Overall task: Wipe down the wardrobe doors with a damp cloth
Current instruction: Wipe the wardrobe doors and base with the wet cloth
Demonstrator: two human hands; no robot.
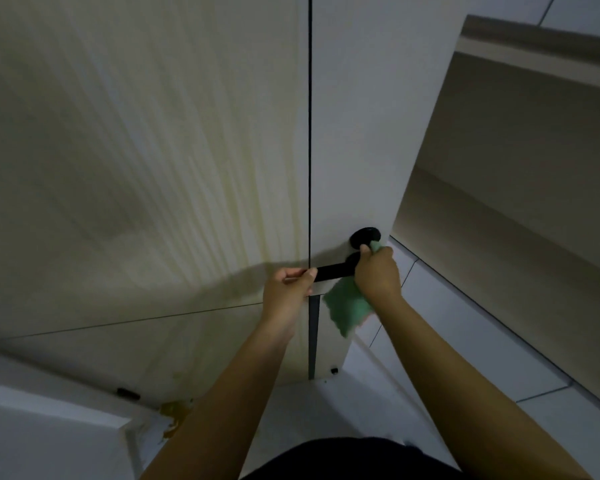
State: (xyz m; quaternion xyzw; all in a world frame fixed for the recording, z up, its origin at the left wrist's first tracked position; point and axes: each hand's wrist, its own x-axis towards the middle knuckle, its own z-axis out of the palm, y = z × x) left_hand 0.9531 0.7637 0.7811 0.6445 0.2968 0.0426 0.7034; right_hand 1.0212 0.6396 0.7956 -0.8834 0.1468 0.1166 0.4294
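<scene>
Hands at mid-height on pale door. Left hand (289, 289): fingers curled round the free end of a black lever handle (333, 271), gripping it. Right hand (376, 271): fingers curled round a green cloth (347, 308), pinching it against the base of the handle; one corner of the cloth pokes out above the fist, the larger part hangs loose below the wrist. Black round knob (365, 234): just above the right hand, on the same door. Narrow door panel (354, 133): carries the handle and knob, behind both hands. Wide door panel (153, 150): left of the left hand, separated by a thin dark vertical gap; yellowish vertical streaks on its surface. Tiled floor (458, 327): light grey, right of and below the right arm. Dark clothing (343, 459): between the forearms, bottom edge of view.
</scene>
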